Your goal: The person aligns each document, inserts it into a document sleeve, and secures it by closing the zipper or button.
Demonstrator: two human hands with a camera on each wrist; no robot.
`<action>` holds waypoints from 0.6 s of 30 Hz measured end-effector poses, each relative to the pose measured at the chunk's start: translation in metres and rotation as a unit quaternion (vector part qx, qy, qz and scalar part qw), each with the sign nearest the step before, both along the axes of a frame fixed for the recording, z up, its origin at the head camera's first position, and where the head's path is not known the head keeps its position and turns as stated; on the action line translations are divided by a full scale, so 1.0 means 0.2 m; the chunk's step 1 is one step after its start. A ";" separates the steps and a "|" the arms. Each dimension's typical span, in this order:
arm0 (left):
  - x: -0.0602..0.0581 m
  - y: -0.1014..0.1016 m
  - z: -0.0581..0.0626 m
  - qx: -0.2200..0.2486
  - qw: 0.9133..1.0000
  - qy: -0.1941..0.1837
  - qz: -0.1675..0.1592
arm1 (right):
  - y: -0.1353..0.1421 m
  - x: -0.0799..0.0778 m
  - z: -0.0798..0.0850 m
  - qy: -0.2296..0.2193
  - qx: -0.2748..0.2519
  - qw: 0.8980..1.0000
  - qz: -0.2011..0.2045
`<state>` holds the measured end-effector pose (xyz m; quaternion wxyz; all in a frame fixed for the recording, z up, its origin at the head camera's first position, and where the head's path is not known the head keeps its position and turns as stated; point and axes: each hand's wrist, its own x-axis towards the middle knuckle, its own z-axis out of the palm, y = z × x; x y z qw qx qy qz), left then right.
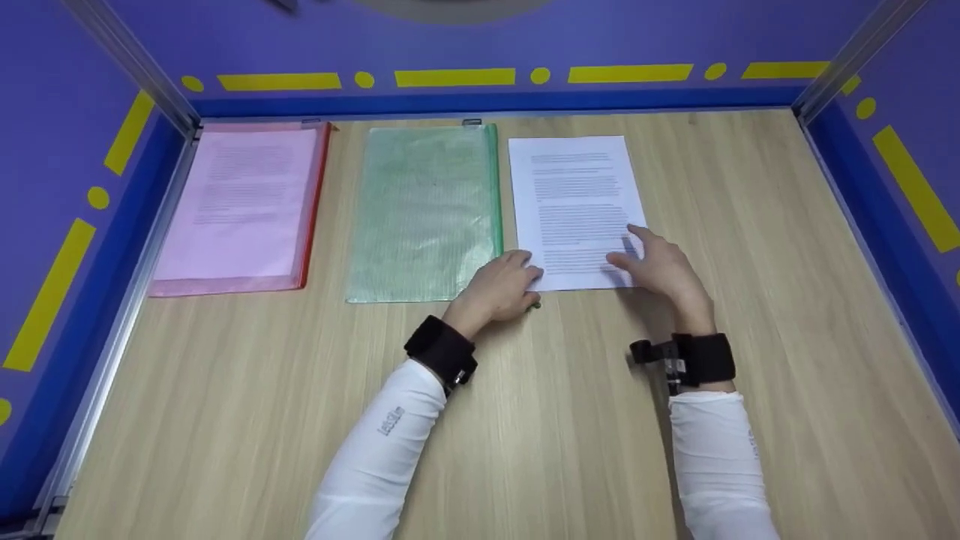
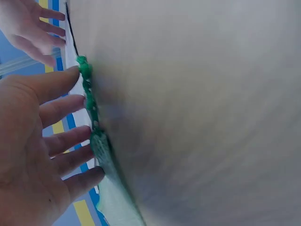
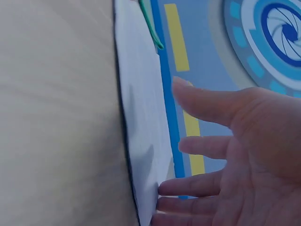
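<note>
A translucent green zip folder lies flat in the middle, its green zip edge along the right side. My left hand is at the folder's lower right corner, fingers spread. In the left wrist view, those fingertips are right at the green zip edge. Beside the folder lies a white printed sheet, its lower left corner partly hidden by the left hand. My right hand is at the sheet's lower right edge, thumb and fingers apart, with nothing between them.
A red-edged pink folder with a printed sheet inside lies at the far left of the wooden table. Blue panels with yellow marks rise along the back and sides. Small dark clips sit at the back edge.
</note>
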<state>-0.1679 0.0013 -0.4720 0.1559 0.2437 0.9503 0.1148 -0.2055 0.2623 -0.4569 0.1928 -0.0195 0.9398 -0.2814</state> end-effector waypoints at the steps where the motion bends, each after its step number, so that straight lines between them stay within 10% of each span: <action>1: 0.00 0.00 0.00 0.000 1.000 -0.005 0.002 | 0.02 0.00 0.00 0.000 -0.016 1.000 -0.008; 18: 0.00 0.01 0.00 0.000 1.000 0.009 0.005 | 0.04 -0.07 0.02 0.005 -0.054 0.997 -0.058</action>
